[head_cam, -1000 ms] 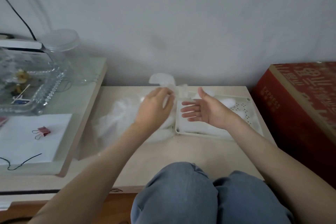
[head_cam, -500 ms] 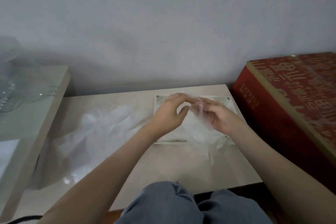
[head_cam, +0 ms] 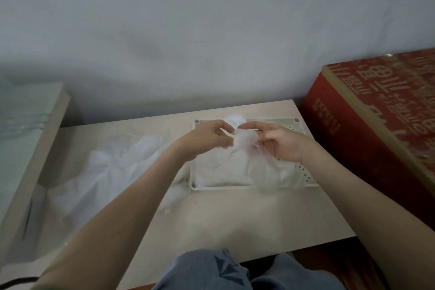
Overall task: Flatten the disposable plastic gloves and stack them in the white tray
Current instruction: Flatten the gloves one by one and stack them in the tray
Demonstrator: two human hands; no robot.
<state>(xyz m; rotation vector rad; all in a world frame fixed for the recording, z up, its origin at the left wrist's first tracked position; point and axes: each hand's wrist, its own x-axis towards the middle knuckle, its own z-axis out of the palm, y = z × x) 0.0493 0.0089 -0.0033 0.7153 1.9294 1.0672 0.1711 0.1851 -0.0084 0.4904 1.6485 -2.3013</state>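
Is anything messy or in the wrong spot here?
Yes. The glove between the left hand and right hand is bunched up, not flat. A loose glove lies on the table by the tray's front left corner, outside it.

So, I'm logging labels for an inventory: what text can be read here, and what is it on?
"EXPRESS": gold print on the side of the red box.
Smaller print beside it, large gold characters on its top: too blurred to read.
White tray, plastic gloves: no text visible.
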